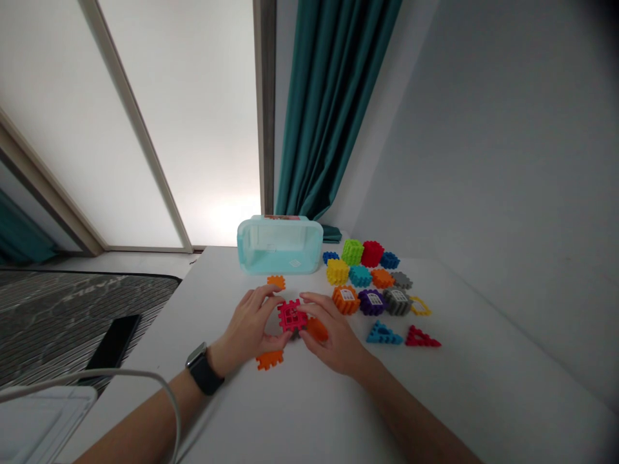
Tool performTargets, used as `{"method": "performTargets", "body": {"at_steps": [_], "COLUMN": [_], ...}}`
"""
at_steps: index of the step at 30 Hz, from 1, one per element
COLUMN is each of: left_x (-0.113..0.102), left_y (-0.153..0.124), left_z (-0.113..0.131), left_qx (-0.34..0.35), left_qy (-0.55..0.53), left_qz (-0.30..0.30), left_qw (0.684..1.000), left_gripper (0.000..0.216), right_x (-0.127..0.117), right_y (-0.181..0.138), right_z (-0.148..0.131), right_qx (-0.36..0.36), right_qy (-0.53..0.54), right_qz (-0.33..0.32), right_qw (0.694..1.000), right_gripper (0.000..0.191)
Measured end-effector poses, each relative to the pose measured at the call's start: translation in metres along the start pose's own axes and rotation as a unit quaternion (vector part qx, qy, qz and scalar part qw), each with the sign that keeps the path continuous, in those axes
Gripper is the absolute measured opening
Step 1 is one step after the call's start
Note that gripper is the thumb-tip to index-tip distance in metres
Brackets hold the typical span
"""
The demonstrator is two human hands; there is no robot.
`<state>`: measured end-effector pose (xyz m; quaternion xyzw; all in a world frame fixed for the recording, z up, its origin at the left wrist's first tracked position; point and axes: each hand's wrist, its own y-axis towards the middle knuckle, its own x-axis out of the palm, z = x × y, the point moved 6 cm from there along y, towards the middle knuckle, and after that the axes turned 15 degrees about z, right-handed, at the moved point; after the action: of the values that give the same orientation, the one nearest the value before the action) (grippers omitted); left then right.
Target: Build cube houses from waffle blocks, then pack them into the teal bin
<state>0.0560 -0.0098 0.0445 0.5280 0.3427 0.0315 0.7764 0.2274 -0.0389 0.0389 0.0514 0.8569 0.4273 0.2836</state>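
Observation:
Between my two hands sits a pink-red square window tile [292, 316] with toothed edges, a building-block panel. My left hand [254, 319], with a dark watch on the wrist, grips its left side between thumb and fingers. From the right, my right hand [333, 328] has its fingers on the tile's opposite edge. An orange piece [317, 329] shows under the right palm, partly hidden. Just beyond the left fingers lies an orange toothed tile [276, 282]; another orange tile [269, 359] is below the left hand. Something dark under the pink tile is mostly covered.
A clear turquoise tub [280, 248] lies on its side at the back of the white table [300, 419]. Rows of coloured block cubes [360, 276] stand to the right, with a blue triangle [384, 333] and a red triangle [422, 336] before them. A white cable [145, 372] crosses the lower left.

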Motion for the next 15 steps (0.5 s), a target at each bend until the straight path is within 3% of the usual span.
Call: {"method": "performTargets", "body": {"at_steps": [7,15], "left_x": [0.004,0.013], "left_y": [0.0,0.023], "left_z": [0.004,0.01], "left_qx": [0.024,0.082], "left_qy": [-0.011,-0.007], "left_qz": [0.003,-0.008], "left_qw": [1.0,0.997], "left_gripper": [0.044,0.045], "right_x": [0.0,-0.021], "right_y": [0.003,0.01], "right_z": [-0.001,0.006], "right_qx": [-0.023,-0.037], "right_qy": [-0.015,-0.047], "right_qz": [-0.029,-0.029], "right_qw": [0.999,0.998], "right_gripper": [0.035,0.036]}}
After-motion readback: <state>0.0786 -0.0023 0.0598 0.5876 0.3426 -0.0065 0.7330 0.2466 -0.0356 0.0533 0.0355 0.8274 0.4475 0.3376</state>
